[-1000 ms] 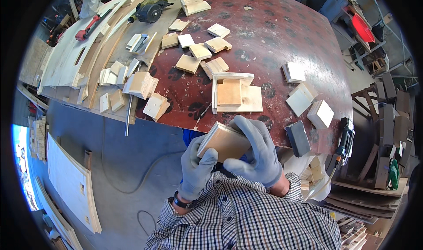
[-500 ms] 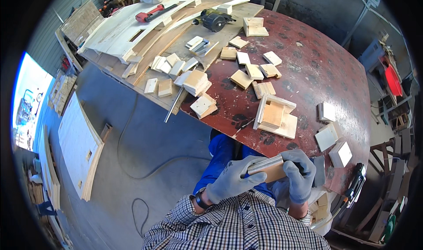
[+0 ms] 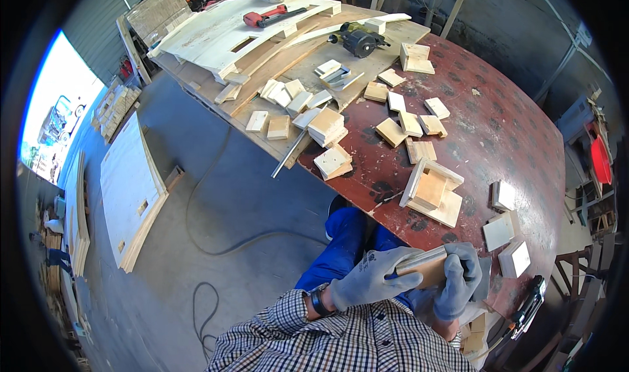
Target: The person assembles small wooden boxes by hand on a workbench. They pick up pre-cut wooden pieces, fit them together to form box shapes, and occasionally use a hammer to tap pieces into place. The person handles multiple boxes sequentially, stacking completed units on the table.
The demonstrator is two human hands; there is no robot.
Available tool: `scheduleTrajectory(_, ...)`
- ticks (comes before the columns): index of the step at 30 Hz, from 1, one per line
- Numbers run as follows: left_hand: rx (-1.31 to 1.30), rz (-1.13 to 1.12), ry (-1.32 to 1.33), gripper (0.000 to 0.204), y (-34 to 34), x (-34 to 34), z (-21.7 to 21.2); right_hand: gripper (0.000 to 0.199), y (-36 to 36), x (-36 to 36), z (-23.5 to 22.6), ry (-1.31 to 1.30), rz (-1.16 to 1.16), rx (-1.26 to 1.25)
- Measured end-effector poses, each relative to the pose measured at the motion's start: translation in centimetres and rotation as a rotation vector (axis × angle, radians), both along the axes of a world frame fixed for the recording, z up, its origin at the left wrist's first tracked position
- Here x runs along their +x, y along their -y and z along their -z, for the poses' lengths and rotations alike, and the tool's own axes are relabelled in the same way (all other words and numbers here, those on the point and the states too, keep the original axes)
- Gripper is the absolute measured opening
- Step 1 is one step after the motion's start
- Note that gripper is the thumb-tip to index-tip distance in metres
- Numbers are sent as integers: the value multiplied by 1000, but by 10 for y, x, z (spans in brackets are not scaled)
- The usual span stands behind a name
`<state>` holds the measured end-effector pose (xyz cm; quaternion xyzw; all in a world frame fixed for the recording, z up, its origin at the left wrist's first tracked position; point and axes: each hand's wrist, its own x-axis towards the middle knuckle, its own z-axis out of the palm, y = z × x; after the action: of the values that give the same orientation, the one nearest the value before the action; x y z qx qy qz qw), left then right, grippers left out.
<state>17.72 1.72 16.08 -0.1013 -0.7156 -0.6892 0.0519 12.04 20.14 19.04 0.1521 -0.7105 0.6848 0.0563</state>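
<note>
Small pale rectangular plywood block (image 3: pixel 424 267) held close to the chest, off the dark red round table (image 3: pixel 498 129). Left grey-gloved hand (image 3: pixel 370 277) grips its near end; right grey-gloved hand (image 3: pixel 458 280) wraps the far end, steadying it. Half-built open plywood box (image 3: pixel 432 190) lies just beyond.

Bare tabletop (image 3: pixel 504 129) ahead of hands; half-built box (image 3: pixel 432 192) and 3 loose squares (image 3: pixel 501 231) crowd near edge.
</note>
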Motion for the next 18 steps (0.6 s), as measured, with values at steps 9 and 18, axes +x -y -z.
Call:
scheduleTrajectory(9, -164, -94, -226, 49, -3, -4, -1, 8, -2, 5, 3, -155, -14, -56)
scheduleTrajectory(18, 239, 17, 175, 62, -5, -3, -4, 13, -11, 2, 14, 41, 141, -92)
